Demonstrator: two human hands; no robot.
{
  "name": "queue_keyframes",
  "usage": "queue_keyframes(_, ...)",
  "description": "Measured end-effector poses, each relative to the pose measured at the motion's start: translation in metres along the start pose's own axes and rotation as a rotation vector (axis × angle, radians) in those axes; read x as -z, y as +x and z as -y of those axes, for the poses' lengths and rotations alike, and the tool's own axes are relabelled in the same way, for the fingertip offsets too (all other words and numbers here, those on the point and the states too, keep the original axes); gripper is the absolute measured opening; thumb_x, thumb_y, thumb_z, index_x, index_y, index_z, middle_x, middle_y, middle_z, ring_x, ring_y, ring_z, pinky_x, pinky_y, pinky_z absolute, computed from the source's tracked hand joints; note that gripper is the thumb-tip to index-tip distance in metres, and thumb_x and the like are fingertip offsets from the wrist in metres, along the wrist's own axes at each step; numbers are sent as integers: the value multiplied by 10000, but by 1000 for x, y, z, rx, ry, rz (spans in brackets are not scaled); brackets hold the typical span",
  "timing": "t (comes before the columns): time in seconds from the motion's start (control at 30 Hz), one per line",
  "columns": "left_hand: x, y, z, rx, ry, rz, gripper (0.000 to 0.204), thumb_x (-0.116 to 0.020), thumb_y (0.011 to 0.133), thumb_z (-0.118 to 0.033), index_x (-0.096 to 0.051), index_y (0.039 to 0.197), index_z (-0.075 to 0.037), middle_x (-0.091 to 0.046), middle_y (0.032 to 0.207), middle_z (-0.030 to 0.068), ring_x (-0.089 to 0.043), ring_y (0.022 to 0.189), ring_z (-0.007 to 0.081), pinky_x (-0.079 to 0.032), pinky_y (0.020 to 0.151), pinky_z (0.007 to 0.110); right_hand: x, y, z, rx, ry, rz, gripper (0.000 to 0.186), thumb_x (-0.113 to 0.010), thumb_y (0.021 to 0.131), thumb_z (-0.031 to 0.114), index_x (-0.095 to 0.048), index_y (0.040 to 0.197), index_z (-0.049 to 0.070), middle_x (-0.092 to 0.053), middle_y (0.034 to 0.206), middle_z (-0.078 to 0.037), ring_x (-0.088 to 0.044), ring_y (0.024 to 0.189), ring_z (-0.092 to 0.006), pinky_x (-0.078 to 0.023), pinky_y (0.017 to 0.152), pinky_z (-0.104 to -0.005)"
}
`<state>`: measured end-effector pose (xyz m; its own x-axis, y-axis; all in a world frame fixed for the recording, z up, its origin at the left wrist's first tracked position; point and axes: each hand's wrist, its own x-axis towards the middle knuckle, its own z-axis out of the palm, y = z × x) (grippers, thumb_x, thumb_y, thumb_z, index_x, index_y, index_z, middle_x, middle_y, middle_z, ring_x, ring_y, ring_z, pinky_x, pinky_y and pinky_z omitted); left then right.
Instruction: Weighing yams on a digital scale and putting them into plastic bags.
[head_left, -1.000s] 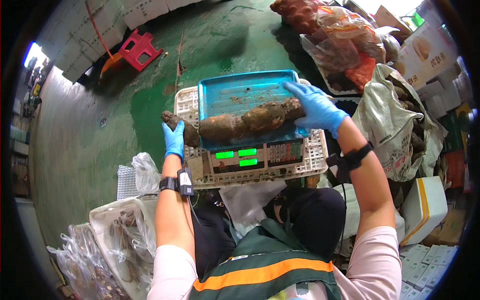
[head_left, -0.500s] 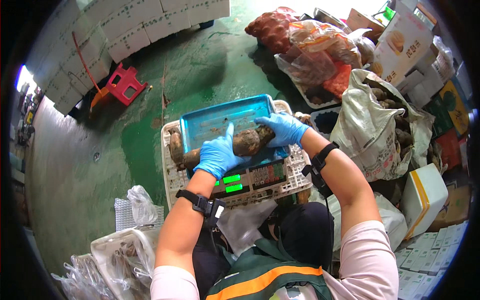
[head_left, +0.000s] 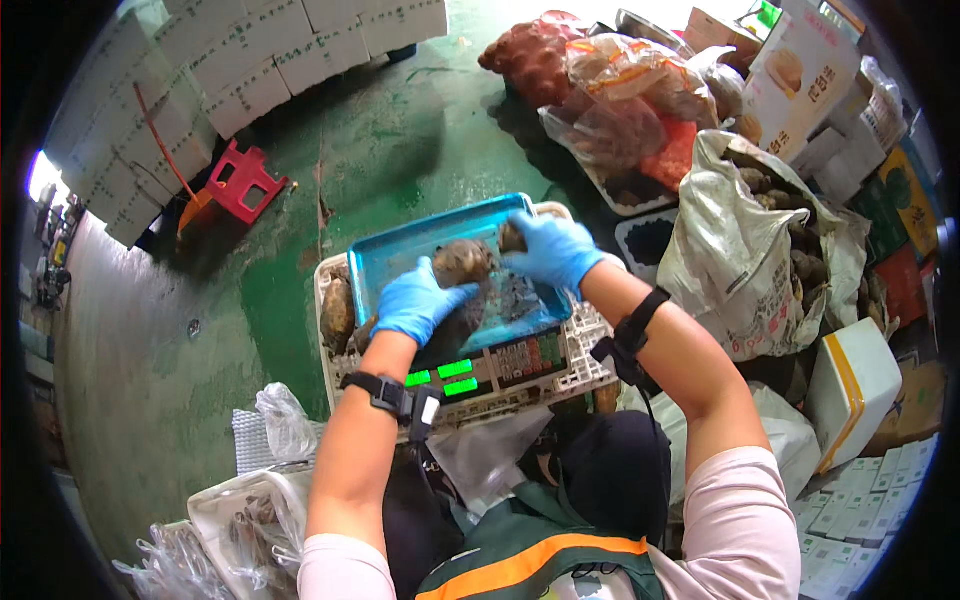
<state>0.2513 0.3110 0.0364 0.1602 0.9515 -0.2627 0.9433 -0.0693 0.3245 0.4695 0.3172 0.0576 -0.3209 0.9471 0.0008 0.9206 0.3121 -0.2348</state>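
My left hand (head_left: pixel 422 305), in a blue glove, grips a brown, soil-covered tuber (head_left: pixel 462 262) over the blue tray (head_left: pixel 410 250) on a scale (head_left: pixel 535 360). My right hand (head_left: pixel 555 250), gloved the same, is closed on a smaller knobbly tuber piece (head_left: pixel 512 236) at the tray's back right, largely hidden by the fingers. The two pieces look apart, though motion blurs them. The scale, with green displays, rests on a white plastic crate (head_left: pixel 590 320). Another elongated tuber (head_left: pixel 338 310) lies at the crate's left side.
Stacked white boxes (head_left: pixel 265 90) and a red stool (head_left: pixel 245 180) stand at back left. A tuber sack (head_left: pixel 720 280), red net bag (head_left: pixel 525 60), cartons (head_left: pixel 805 85) and foam box (head_left: pixel 850 395) crowd the right. A bagged crate (head_left: pixel 245 510) sits at lower left.
My left hand moved from the far-left tuber onto the middle one. Since half a second ago, both hands have shifted slightly, the right upward, and the long piece now appears as separate pieces.
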Motion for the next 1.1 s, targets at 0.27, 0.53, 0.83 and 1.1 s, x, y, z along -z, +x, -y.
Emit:
queue_keyframes(0.27,-22,44,57,-176,-899,55,796,-713,733,-421,-376,1312,9,-521,1218,168,-500,1113,228,-379,956,319,-18,-8,52,691,-118,40,509,-702,640,276,-561,1124,205,-523,902,-127,-539,871,-305,-445,751,-408)
queue_keyframes(0.53,8,-30,47,-90,-444,-114,774,-637,786,-407,-319,1357,7,-509,1234,231,-505,1143,300,-373,960,330,-32,-54,92,665,176,-407,421,-641,683,171,-550,1094,173,-580,970,-135,-566,900,-329,-450,769,-448)
queue_keyframes(0.83,-17,-153,94,-17,-1148,-609,381,-600,854,-98,-507,1215,-22,-534,1202,96,-487,1114,174,-359,984,305,-291,-191,81,347,13,620,393,-549,807,336,-568,1126,108,-611,1068,-147,-599,943,-326,-480,794,-429)
queue_keyframes(1.1,-10,-159,119,-8,-990,-771,274,-608,841,-71,-572,1108,-23,-580,1114,70,-521,1033,147,-390,935,276,-315,-196,49,214,-135,1110,318,-569,752,233,-657,1017,81,-635,1037,-150,-609,959,-327,-483,806,-425)
